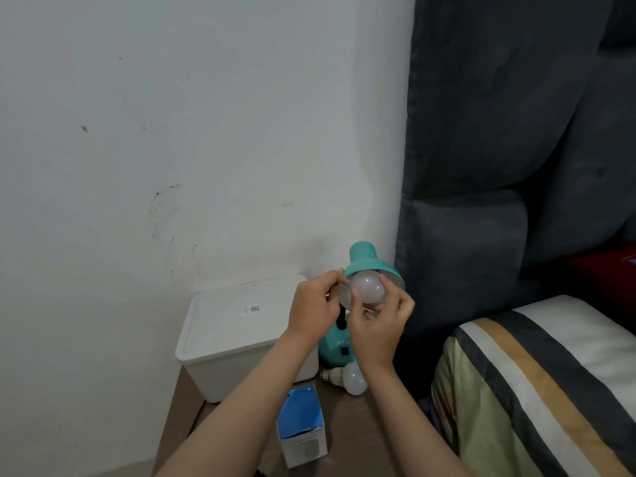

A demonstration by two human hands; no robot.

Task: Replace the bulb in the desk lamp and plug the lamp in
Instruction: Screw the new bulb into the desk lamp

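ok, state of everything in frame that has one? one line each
Lamp shade: tilted toward the camera, left hand pinches its rim.
Bulb in shade: unlit, right hand grips it.
Spare bulb: lying on its side, loose.
Blue bulb box: upright, top open.
White bin: lid on.

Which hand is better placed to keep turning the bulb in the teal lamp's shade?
Right. The right hand already has its fingers curled around the bulb in the shade, while the left hand pinches the shade's rim, seemingly steadying it.
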